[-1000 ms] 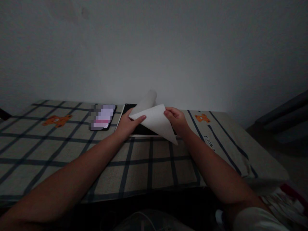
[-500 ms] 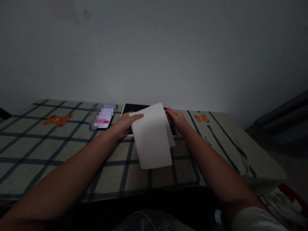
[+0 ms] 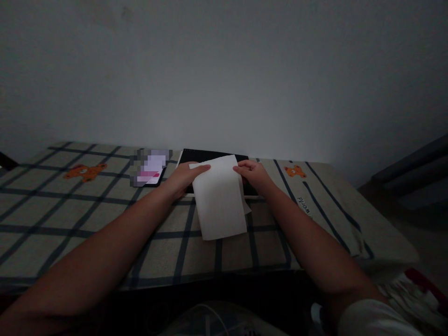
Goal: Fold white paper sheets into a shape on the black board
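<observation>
A folded sheet of white paper (image 3: pixel 220 200) hangs between my hands, its lower part drooping toward me over the table edge side. My left hand (image 3: pixel 184 178) grips its upper left corner, thumb on top and the other fingers hidden underneath. At the upper right edge my right hand (image 3: pixel 252 173) pinches the paper between thumb and fingers. Behind the right side of the sheet a second flap shows. Below and behind the paper lies a flat black thing with a pale border (image 3: pixel 213 155), mostly covered by the sheet and hands.
A phone (image 3: pixel 151 170) with a lit, blurred screen lies left of my left hand. The checked tablecloth (image 3: pixel 105 205) with bear prints covers the table, which stands against a grey wall (image 3: pixel 224 84). Crumpled cloth (image 3: pixel 413 294) is at the lower right.
My right hand has moved left onto the paper's upper right edge, and its thumb now shows on the sheet. The paper has shifted slightly, its lower end a little higher.
</observation>
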Tool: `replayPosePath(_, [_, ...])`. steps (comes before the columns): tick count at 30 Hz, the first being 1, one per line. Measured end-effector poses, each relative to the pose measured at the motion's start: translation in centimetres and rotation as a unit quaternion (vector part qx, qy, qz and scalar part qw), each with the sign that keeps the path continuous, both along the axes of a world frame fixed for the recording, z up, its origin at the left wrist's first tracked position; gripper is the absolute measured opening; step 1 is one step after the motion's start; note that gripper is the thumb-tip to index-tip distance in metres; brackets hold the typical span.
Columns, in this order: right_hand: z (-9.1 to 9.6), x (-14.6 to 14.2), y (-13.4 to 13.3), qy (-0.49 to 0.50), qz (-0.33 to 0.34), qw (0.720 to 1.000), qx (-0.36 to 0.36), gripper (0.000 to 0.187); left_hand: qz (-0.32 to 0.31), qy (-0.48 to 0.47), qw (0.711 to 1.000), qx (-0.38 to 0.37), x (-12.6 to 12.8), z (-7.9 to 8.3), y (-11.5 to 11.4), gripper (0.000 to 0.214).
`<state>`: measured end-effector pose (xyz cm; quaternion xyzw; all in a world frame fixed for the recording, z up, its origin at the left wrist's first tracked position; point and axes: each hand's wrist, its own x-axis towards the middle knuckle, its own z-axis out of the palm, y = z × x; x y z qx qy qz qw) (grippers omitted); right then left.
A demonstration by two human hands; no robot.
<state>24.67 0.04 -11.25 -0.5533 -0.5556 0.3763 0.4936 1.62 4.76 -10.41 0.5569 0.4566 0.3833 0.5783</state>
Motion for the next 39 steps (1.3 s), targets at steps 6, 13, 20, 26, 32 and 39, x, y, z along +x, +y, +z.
replayPosePath(6, [-0.5,0.3,0.5,-0.017,-0.072,0.996,0.052,0.033,-0.031,-0.134,0.990,-0.044,0.2,0.1,0.2,0.029])
replayPosePath(13, [-0.3,0.3,0.2,-0.031,-0.062,0.996,0.052,0.032,-0.039,-0.111,0.993,-0.013,0.1,-0.5,0.5,0.026])
replayPosePath(20, [0.3,0.1,-0.3,-0.049,-0.053,0.996,0.054,0.038,-0.040,-0.046,0.997,0.057,-0.4,-1.5,1.4,0.031])
replayPosePath(26, [0.3,0.1,-0.2,-0.023,-0.054,0.997,0.043,0.031,-0.047,-0.051,0.996,0.059,-0.4,-1.5,1.5,0.031])
replayPosePath(32, [0.0,0.2,0.3,0.075,-0.054,0.995,0.028,0.028,-0.066,-0.051,0.995,0.061,-0.4,-1.6,1.5,0.027])
replayPosePath(39, [-0.3,0.2,0.5,0.150,-0.029,0.988,0.004,0.032,-0.064,-0.041,0.995,0.060,-0.4,-1.5,1.3,0.029])
